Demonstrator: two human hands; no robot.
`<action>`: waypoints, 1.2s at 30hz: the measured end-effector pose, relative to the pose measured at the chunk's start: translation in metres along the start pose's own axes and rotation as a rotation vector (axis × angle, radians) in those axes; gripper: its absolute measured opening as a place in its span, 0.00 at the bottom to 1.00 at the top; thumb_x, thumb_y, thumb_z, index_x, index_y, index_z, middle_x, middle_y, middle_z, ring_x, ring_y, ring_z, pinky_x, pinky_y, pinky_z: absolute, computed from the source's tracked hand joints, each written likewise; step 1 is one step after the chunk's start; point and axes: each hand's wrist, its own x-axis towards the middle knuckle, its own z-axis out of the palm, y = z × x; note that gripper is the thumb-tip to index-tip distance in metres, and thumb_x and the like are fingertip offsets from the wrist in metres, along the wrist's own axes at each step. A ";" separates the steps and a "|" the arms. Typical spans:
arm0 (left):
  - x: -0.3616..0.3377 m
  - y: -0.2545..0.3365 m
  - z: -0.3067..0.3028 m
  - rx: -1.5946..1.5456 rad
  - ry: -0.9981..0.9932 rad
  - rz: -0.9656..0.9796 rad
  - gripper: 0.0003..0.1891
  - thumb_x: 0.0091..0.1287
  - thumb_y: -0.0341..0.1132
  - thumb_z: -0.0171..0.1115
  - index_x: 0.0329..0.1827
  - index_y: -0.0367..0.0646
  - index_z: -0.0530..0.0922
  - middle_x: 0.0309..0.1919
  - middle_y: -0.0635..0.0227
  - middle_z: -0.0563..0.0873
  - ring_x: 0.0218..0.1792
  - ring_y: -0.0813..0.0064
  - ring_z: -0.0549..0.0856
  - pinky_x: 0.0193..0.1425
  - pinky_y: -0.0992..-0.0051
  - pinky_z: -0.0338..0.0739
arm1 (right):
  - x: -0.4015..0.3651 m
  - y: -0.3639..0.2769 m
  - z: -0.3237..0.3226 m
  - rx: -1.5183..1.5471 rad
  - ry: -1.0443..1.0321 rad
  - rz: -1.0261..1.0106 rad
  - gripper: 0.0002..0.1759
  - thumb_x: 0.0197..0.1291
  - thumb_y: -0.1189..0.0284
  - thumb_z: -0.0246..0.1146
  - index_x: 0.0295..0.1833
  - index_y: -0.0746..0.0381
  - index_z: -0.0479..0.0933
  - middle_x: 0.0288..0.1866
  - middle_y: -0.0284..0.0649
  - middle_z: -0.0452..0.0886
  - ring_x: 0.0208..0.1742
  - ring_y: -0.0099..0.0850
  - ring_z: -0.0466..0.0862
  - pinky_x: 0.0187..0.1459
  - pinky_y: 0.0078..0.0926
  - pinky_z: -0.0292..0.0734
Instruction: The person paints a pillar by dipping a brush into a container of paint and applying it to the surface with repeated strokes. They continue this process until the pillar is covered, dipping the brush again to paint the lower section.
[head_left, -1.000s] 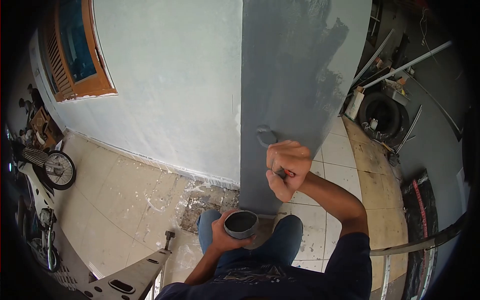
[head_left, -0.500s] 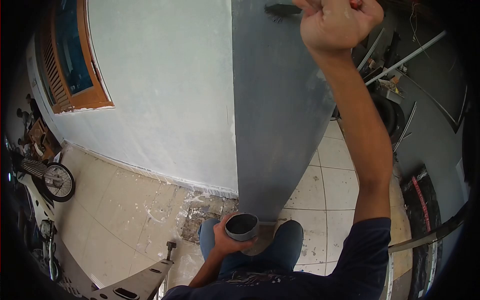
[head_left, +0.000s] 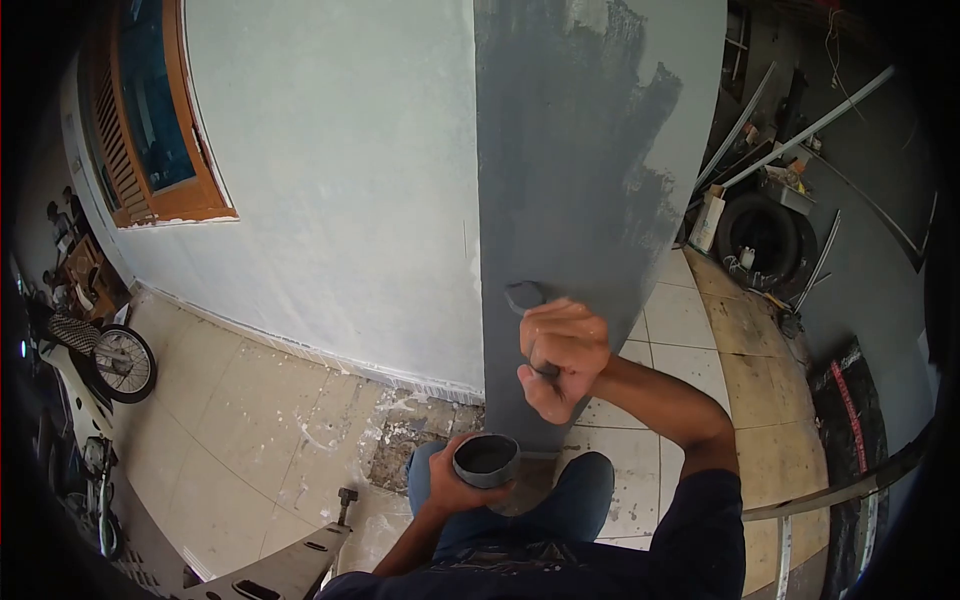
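My left hand is wrapped round a small round cup, its outside smeared grey and dark grey paint inside. The cup is held upright above my knees. In front of the pillar face my right hand is closed round a paintbrush, whose paint-covered head shows past my knuckles near the left edge of the face. Most of the handle is hidden by my fingers. Dark grey paint covers much of the pillar face, with ragged brush edges against paler grey at the upper right.
A pale wall with a wooden-framed window stands to the left. Tiled floor is spotted with paint. A motorbike wheel is at far left, a metal frame piece lower left, and a tyre at right.
My right hand with the paintbrush has come down from the top of the pillar to its lower part. My left hand still holds the cup in nearly the same place.
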 end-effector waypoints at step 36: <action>0.007 0.010 -0.001 -0.053 0.023 -0.050 0.35 0.37 0.37 0.87 0.51 0.35 0.83 0.45 0.62 0.90 0.47 0.73 0.89 0.57 0.69 0.83 | 0.224 0.033 -0.071 -0.193 0.339 -0.376 0.17 0.48 0.82 0.57 0.16 0.62 0.57 0.12 0.28 0.57 0.16 0.16 0.53 0.18 0.21 0.48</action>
